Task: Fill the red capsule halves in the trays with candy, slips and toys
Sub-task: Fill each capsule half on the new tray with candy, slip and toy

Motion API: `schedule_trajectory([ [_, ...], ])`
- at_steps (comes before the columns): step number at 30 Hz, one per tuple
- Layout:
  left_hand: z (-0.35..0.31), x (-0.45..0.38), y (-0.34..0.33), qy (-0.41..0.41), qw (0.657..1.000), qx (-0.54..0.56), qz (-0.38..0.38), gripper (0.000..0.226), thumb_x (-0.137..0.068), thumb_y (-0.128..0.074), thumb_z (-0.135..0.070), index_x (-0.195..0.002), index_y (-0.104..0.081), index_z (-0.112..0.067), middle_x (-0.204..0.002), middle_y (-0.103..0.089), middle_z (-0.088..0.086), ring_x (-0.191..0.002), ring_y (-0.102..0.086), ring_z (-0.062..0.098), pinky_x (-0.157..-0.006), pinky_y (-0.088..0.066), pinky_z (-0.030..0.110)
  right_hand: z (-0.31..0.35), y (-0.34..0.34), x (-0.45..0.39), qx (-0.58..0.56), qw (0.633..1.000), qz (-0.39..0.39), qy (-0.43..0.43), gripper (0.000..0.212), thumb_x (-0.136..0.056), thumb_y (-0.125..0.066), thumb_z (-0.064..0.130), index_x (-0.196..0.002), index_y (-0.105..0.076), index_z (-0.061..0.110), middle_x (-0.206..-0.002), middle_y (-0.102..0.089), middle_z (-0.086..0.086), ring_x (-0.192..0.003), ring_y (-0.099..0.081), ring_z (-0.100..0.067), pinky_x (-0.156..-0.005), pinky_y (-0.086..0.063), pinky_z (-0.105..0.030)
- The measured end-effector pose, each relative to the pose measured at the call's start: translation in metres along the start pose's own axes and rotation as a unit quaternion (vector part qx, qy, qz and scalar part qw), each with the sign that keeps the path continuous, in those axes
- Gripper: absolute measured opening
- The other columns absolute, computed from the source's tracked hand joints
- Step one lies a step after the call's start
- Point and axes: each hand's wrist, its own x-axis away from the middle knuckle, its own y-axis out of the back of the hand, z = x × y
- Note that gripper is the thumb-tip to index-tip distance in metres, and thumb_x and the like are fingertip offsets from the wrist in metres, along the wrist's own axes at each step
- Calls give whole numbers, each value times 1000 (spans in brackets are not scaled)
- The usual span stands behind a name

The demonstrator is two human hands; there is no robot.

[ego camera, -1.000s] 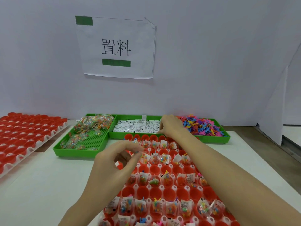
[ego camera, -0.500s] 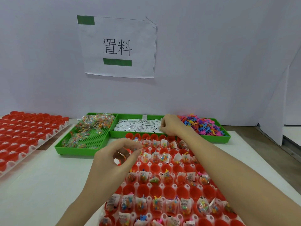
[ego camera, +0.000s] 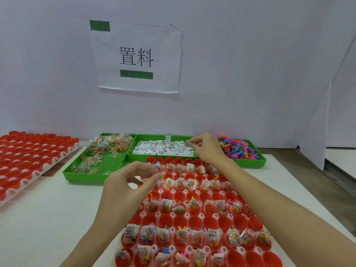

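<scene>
Capsule halves (ego camera: pixel 180 221) partly arm-covered | right hand (ego camera: pixel 205 149) fingers pinch slip (ego camera: pixel 186 143) | left hand (ego camera: pixel 123 187) fingers' hold unclear

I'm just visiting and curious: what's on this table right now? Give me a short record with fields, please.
Main tray: red cups in a white holder, many holding candy bags, slips and toys; some rows empty
Spare tray: red cups, far left
Green bins: candy bags, paper slips, coloured toys
Right hand: pinches a slip over the slip bin
Left hand: fingers curled above the main tray; contents unclear
Wall: paper sign
</scene>
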Motion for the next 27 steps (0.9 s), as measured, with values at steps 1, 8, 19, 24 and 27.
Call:
schedule_trajectory([
  [1, -1, 0, 0, 2, 1000, 4, 1, 11, -82, -84, -20, -83, -78, -29, -86, -77, -14, -85, -71, 4, -72, -55, 18, 2, 2, 6, -33, 999, -25, -6, 19, -97, -68, 26, -108, -80, 15, -101, -78, -2, -86, -70, -24, -74, -54, -28],
  [8, -6, 0, 6, 5, 1000, 17, 3, 7, -80, -84, -26, -82, -79, -30, -87, -78, -13, -83, -72, 5, -71, -52, 12, 37, 19, 67, -185, 982, -31, 33, 10, -93, -73, 25, -98, -79, 19, -86, -75, 11, -82, -69, -1, -77, -55, -14],
  [19, -13, 4, -3, 29, 992, 80, 93, 6, -80, -82, -21, -85, -81, -24, -92, -79, 1, -84, -75, 15, -73, -59, 20, 63, 22, 162, -174, 980, 26, 89, 10, -97, -68, 28, -97, -76, 34, -87, -70, 21, -86, -65, -5, -73, -48, -12],
  [24, -18, 9, -6, 66, 978, 170, 105, 9, -81, -81, -16, -89, -80, -13, -87, -78, 12, -82, -77, 27, -77, -63, 29, 65, 26, 168, -220, 973, 23, 63, 11, -96, -69, 29, -99, -78, 35, -88, -73, 19, -86, -68, -8, -73, -53, -17],
  [27, -19, 10, -6, 67, 977, 177, 94, 11, -80, -82, -16, -90, -79, -12, -87, -78, 13, -80, -78, 30, -76, -63, 29, 67, 28, 167, -244, 968, 30, 53, 11, -95, -71, 29, -101, -80, 31, -88, -75, 17, -86, -70, -7, -76, -56, -19],
])
